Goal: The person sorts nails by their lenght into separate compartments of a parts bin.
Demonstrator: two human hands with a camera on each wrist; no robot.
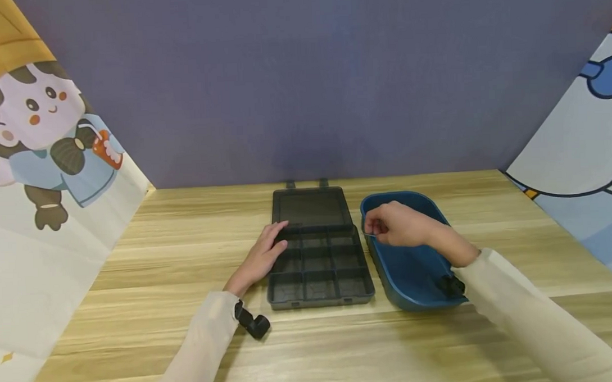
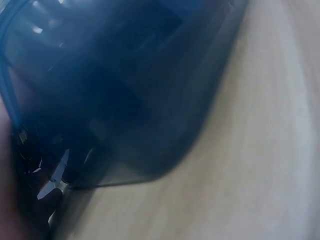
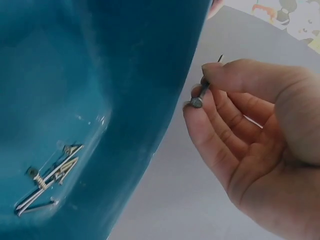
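Note:
My right hand is over the left rim of a blue tub. In the right wrist view, its thumb and index finger pinch a small metal nail, with the head toward the palm side and the thin tip sticking out past the thumb. My left hand rests along the left edge of a dark translucent compartment box, fingers fairly straight. That box lies with its lid laid back. The left wrist view is blurred and shows a dark blue, round-cornered surface close up.
Several nails and screws lie together at one end of the tub's floor. The box and tub stand side by side on a wood-grain table. A grey-blue panel rises behind, with cartoon-printed walls on both sides.

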